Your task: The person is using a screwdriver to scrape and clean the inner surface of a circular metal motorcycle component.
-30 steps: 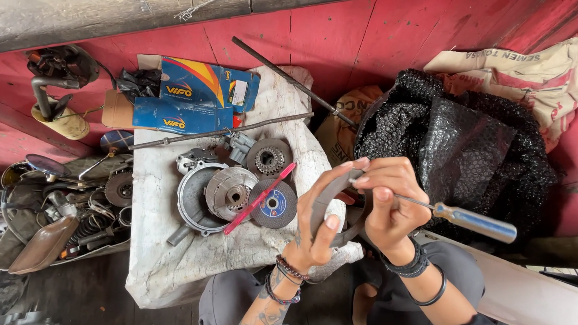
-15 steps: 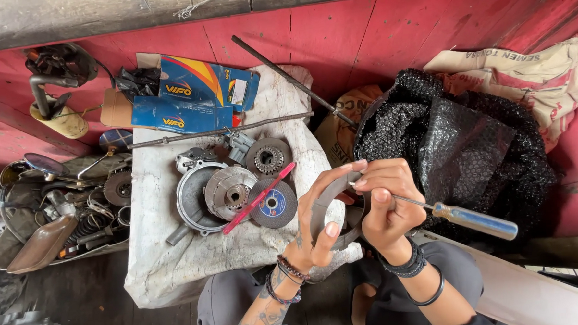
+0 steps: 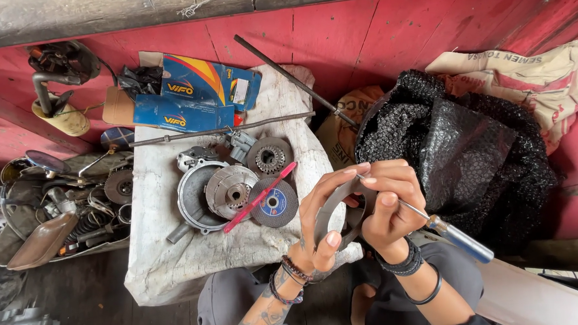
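My left hand grips a curved grey metal part, a crescent-shaped piece, held up in front of my knees. My right hand holds a screwdriver with a blue and clear handle; its shaft runs up-left and its tip meets the curved part near my fingertips. Both hands hover just right of a white cloth-covered block. On the block lie a round metal housing, a clutch disc, a toothed hub, a grinding disc and a red-handled tool.
A blue and orange box and a long metal rod lie at the block's far edge. A pile of black mesh and bubble wrap sits to the right. A tray of several metal scraps is at left. The red wall stands behind.
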